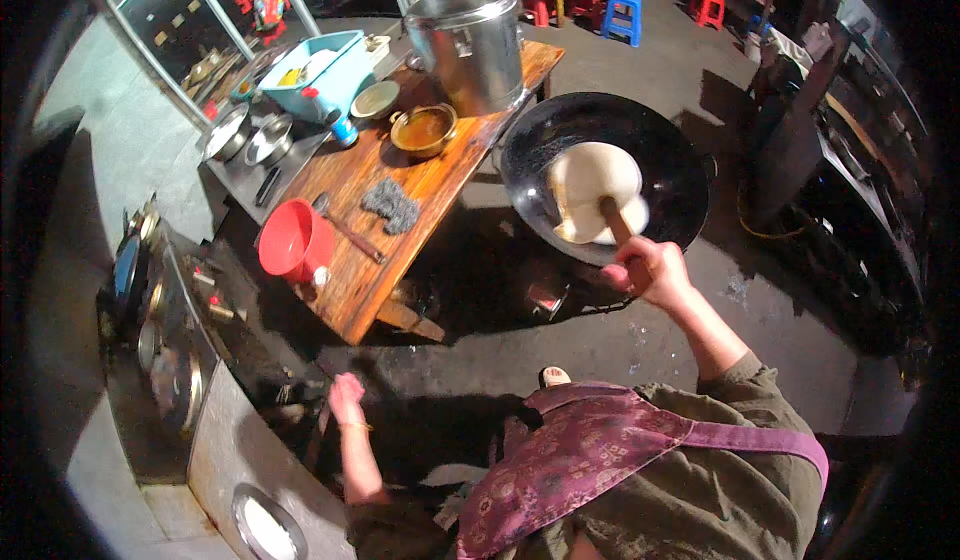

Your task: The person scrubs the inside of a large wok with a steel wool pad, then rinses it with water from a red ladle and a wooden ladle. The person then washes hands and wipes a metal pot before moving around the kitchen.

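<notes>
My right hand [651,271] is closed around the brown wooden handle [616,224] of a utensil whose far end lies over a pale, cream-coloured mass [596,177] in a big black wok [675,147]. Whether that mass is food or partly the utensil's head, I cannot tell. To the lower left, my left hand [347,395] is closed near a thin dark rod; the dimness hides whether it grips the rod. A wooden table [352,290] beyond bears a grey cloth or scouring pad [391,206], a ladle with a wooden handle [358,241] and a pot of orange-brown liquid [424,129].
A red plastic bucket [296,241] stands at the table's near left. Behind are a light-blue basin [322,72], a spray can or bottle [341,126] and a tall metal pot [469,50]. Blue [622,16] and red [706,6] stools stand farther off. Dark equipment lines the right.
</notes>
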{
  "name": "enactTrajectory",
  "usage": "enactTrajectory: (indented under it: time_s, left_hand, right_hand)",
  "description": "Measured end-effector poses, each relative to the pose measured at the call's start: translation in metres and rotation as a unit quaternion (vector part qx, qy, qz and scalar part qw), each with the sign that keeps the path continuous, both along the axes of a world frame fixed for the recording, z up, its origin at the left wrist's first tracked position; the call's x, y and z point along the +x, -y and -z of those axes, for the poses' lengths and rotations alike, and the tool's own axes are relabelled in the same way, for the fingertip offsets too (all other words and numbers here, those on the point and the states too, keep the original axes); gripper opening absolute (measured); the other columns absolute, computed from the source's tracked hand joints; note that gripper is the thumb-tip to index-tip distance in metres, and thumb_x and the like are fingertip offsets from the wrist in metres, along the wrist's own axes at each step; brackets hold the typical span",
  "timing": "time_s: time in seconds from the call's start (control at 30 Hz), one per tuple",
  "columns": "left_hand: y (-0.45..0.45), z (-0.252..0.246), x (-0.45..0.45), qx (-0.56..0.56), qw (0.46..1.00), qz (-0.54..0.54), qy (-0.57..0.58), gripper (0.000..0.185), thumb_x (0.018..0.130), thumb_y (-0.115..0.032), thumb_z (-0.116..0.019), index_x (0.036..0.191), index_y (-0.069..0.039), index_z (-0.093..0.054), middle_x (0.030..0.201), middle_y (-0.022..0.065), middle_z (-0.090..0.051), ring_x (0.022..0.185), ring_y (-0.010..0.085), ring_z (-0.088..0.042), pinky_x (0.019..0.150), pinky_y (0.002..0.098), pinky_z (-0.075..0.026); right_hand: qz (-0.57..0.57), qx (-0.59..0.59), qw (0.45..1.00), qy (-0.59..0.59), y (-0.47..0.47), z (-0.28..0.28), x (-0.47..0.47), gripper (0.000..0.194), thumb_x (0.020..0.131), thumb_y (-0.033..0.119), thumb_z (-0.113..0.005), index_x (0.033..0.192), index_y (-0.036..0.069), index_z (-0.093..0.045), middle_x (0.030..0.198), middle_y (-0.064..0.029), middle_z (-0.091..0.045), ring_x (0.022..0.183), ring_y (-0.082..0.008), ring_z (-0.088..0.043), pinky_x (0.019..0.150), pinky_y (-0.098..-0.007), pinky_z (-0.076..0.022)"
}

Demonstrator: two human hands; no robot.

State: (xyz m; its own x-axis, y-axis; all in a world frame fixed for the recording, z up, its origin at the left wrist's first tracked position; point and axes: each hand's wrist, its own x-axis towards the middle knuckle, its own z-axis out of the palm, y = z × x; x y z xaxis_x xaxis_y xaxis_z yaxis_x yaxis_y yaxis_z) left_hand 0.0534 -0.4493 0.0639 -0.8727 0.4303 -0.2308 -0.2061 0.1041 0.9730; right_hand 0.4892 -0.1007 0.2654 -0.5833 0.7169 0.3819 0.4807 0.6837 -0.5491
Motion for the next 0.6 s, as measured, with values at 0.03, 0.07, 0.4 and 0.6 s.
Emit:
enactTrajectory:
  time_s: [0.03, 0.07, 0.4, 0.6]
  left_hand:
    - [-0.012, -0.002, -0.032, 0.029, 0.993, -0.034, 0.112, 0.052, 0.084, -0.045, -0.050, 0.107, 0.002, -0.053, 0.098, 0.0138, -0.059, 0.081, 0.0183, -0.056, 0.071, 0.0271, -0.044]
    - [-0.020, -0.005, -0.061, 0.049, 0.982, -0.051, 0.173, 0.067, 0.081, -0.054, -0.048, 0.119, 0.001, -0.042, 0.115, 0.0175, -0.048, 0.098, 0.0238, -0.050, 0.082, 0.0316, -0.041]
    - [-0.170, -0.037, -0.179, 0.283, 0.869, 0.012, 0.405, 0.091, 0.070, -0.070, -0.046, 0.123, 0.002, -0.033, 0.123, 0.0193, -0.042, 0.112, 0.0357, -0.040, 0.095, 0.0449, -0.032]
    - [-0.192, -0.005, -0.229, 0.254, 0.866, 0.051, 0.428, 0.051, 0.076, -0.054, -0.054, 0.099, -0.008, -0.054, 0.078, 0.0045, -0.059, 0.066, 0.0168, -0.057, 0.056, 0.0292, -0.048]
  right_hand:
    - [0.046, -0.025, 0.998, -0.020, -0.017, 0.006, 0.013, 0.026, 0.069, 0.026, -0.070, 0.076, 0.006, -0.056, 0.062, -0.0079, -0.060, 0.053, -0.0208, -0.060, 0.050, -0.0300, -0.0471]
    - [0.062, -0.051, 0.988, -0.130, -0.034, 0.015, 0.024, 0.024, 0.071, 0.024, -0.069, 0.079, 0.004, -0.056, 0.066, -0.0071, -0.060, 0.055, -0.0172, -0.059, 0.050, -0.0285, -0.0467]
    - [0.354, -0.219, 0.691, -0.591, -0.080, 0.063, 0.122, 0.022, 0.081, 0.028, -0.051, 0.087, 0.006, -0.052, 0.060, -0.0106, -0.057, 0.046, -0.0175, -0.051, 0.041, -0.0248, -0.0368]
    - [0.308, -0.239, 0.526, -0.756, -0.071, 0.108, 0.162, 0.020, 0.079, 0.020, -0.044, 0.082, 0.003, -0.054, 0.068, -0.0168, -0.058, 0.053, -0.0232, -0.055, 0.042, -0.0236, -0.0420]
